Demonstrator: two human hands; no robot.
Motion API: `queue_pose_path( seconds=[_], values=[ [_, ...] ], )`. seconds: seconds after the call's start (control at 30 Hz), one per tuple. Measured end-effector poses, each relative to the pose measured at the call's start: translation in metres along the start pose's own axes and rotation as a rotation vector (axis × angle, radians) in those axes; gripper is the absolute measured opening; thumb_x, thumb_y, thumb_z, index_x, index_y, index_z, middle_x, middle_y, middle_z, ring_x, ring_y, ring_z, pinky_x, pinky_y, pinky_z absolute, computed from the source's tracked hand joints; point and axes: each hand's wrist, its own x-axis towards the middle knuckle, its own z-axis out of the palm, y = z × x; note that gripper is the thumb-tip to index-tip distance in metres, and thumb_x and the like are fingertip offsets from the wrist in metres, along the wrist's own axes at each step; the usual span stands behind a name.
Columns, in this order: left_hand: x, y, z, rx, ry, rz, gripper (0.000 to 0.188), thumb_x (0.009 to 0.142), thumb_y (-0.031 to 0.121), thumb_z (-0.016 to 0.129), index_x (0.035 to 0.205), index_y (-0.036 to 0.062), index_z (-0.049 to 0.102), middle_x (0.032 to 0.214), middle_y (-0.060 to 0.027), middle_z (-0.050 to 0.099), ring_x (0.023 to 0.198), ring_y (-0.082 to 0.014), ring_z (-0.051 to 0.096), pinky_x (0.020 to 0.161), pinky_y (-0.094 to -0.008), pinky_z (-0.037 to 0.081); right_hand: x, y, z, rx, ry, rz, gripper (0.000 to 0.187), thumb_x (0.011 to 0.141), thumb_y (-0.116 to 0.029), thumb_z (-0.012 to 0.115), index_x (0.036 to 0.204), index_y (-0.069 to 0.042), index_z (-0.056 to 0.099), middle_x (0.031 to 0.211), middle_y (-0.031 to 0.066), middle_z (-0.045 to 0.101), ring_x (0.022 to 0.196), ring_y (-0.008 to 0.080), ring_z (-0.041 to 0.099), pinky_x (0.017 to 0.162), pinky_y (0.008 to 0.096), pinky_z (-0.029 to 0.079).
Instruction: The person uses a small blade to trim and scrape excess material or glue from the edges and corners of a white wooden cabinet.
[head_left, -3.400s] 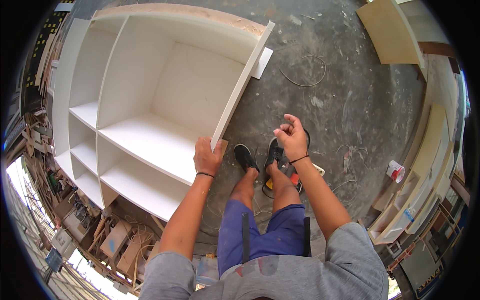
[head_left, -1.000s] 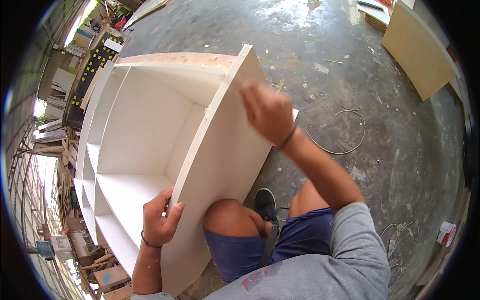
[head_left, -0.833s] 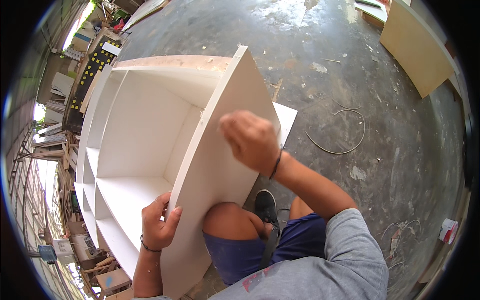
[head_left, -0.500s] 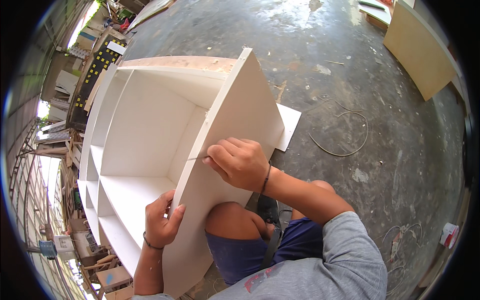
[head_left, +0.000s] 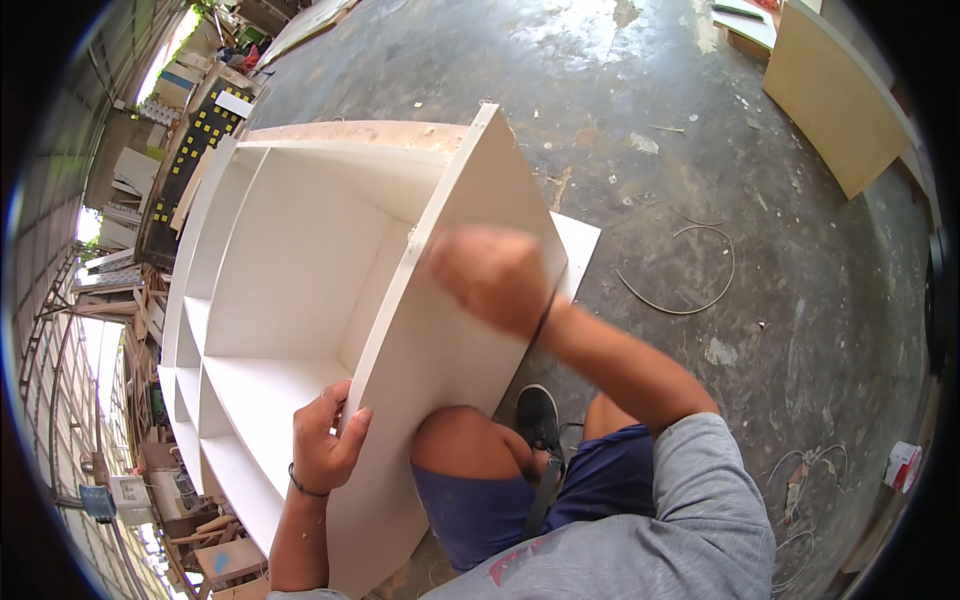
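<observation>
A white cabinet [head_left: 290, 255] with several compartments lies in front of me, with its broad side panel [head_left: 460, 300] facing me. My left hand [head_left: 328, 436] grips this panel's near edge, thumb on the outer face and fingers reaching inside. In front of the upper part of the panel, my right hand [head_left: 490, 275] is smeared by motion. Its rounded outline looks like a closed fist, but whatever is in it cannot be made out. I cannot tell whether it touches the panel. Rough white bits cling to the panel's edge above its middle.
My bent knee [head_left: 460, 445] is close against the panel. A white board [head_left: 578, 248] sticks out beyond its far side. A curved wire [head_left: 730, 265] lies on the concrete floor, a tan panel [head_left: 835, 105] leans at far right, and a white-and-red tub [head_left: 902, 467] stands at the right.
My right hand has moved up and right from the panel's edge. The thin metal strip that stuck out of its fingers no longer shows. My left hand keeps its hold.
</observation>
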Motion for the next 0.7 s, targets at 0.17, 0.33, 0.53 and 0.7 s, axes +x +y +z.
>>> queue_pose_path(
  seconds=[0.17, 0.33, 0.53, 0.7],
  values=[
    [0.003, 0.001, 0.004, -0.021, -0.004, 0.035, 0.023, 0.084, 0.007, 0.060, 0.104, -0.0052, 0.060, 0.072, -0.0089, 0.062, 0.059, -0.0109, 0.056, 0.055, -0.0229, 0.045, 0.020, 0.055, -0.013, -0.298, -0.121, 0.093, 0.019, 0.088, -0.022, 0.060, 0.073, -0.011, 0.059, 0.059, 0.0057, 0.055, 0.049, 0.0238, 0.054, 0.044, 0.0358, 0.042],
    [0.005, 0.000, 0.004, -0.040, 0.001, 0.041, 0.024, 0.084, 0.007, 0.061, 0.104, -0.0054, 0.060, 0.072, -0.0091, 0.063, 0.060, -0.0111, 0.057, 0.055, -0.0230, 0.045, 0.052, 0.117, -0.041, -0.368, -0.024, 0.428, 0.019, 0.092, -0.024, 0.052, 0.080, -0.010, 0.057, 0.060, 0.0145, 0.060, 0.058, 0.0352, 0.061, 0.050, 0.0431, 0.048],
    [0.002, 0.004, 0.002, -0.034, -0.003, -0.012, 0.024, 0.084, 0.007, 0.060, 0.105, -0.0051, 0.060, 0.073, -0.0095, 0.063, 0.062, -0.0119, 0.058, 0.057, -0.0241, 0.046, 0.008, 0.015, -0.012, -0.181, -0.165, -0.050, 0.023, 0.087, -0.021, 0.061, 0.067, -0.013, 0.053, 0.057, 0.0036, 0.050, 0.051, 0.0190, 0.055, 0.046, 0.0329, 0.044],
    [0.005, 0.005, 0.005, -0.028, -0.025, -0.006, 0.026, 0.083, 0.007, 0.060, 0.107, -0.0052, 0.060, 0.074, -0.0100, 0.063, 0.062, -0.0123, 0.058, 0.056, -0.0247, 0.046, 0.047, 0.128, -0.030, -0.395, -0.029, 0.480, 0.019, 0.089, -0.023, 0.056, 0.078, -0.009, 0.054, 0.058, 0.0106, 0.057, 0.052, 0.0303, 0.060, 0.049, 0.0380, 0.048]
  ],
)
